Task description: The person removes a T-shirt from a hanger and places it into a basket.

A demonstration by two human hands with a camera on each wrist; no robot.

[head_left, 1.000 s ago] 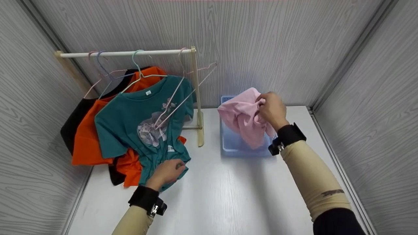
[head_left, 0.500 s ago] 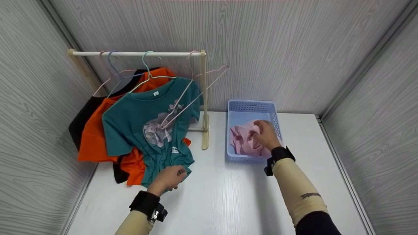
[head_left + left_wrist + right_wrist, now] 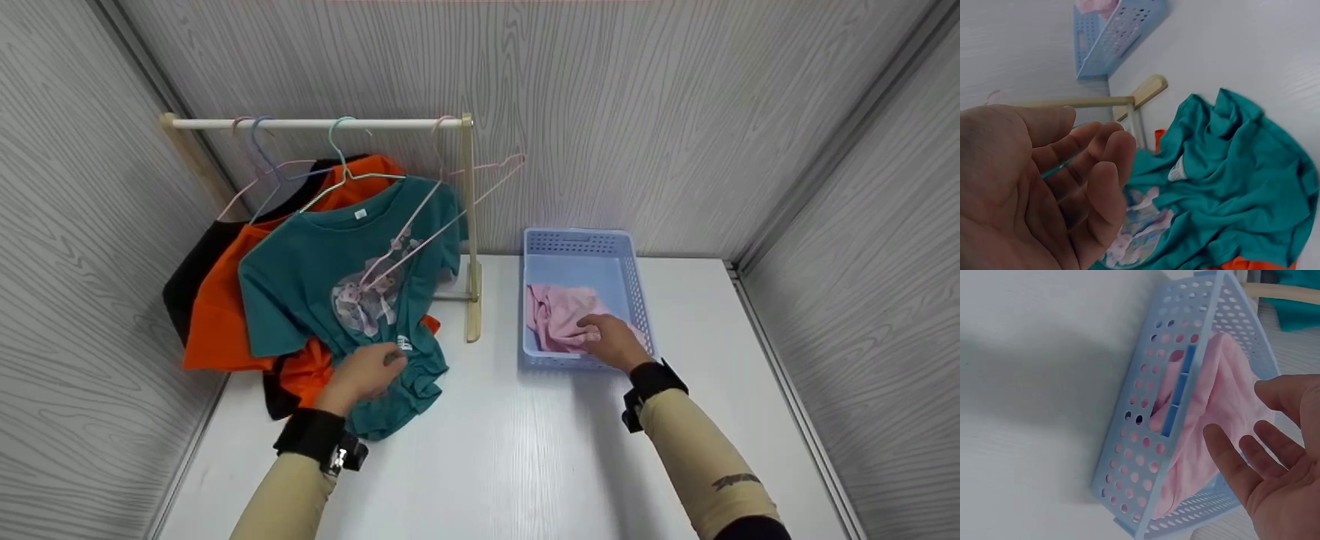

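Observation:
In the head view my right hand [image 3: 615,341] hovers over the near end of a blue plastic basket [image 3: 541,264]. A crumpled pink garment [image 3: 559,311] lies inside. In the right wrist view the fingers are spread apart and grip nothing. My left hand [image 3: 367,373] is in front of the lower part of a teal printed T-shirt [image 3: 292,289], its fingers loosely bent around nothing in the left wrist view. The shirt is on a mint hanger [image 3: 343,161] on the rack, its hem bunched on the table. Nearer the rack's right end, a bare pink hanger [image 3: 501,182] hangs askew.
A small rack with a white rail [image 3: 397,124] and wooden posts [image 3: 471,225] stands at the back left. Behind the teal shirt hang an orange garment [image 3: 217,322] and a black one [image 3: 196,262]. Grey wood-grain walls [image 3: 675,127] enclose the white table [image 3: 495,442].
My right hand has lowered the pink garment into the basket and let go of it. My left hand has come off the shirt's hem, moving slightly up and left.

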